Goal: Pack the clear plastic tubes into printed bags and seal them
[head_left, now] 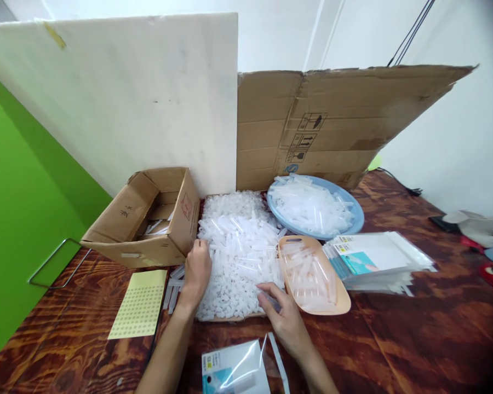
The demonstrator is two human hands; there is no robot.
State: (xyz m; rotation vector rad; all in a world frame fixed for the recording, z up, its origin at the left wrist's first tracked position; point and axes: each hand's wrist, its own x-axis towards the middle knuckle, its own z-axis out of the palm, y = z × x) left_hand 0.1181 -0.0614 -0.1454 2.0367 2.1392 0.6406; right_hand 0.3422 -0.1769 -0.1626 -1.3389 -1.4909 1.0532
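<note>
A big heap of small clear plastic tubes [240, 249] lies on a flat cardboard sheet in the middle of the wooden table [414, 339]. My left hand [197, 271] rests at the heap's left edge, fingers curled down into the tubes. My right hand [281, 312] is at the heap's front right corner, fingers pinched on a clear tube, beside a beige oval tray [340, 306] that holds more tubes. A clear plastic bag with a blue label [234, 369] lies at the near edge between my forearms.
An open cardboard box [142, 219] stands at the left, a yellow sticker sheet [139, 303] in front of it. A blue plate [355, 210] of tubes and a stack of labelled bags [378, 260] lie to the right. White board and cardboard [332, 120] stand behind.
</note>
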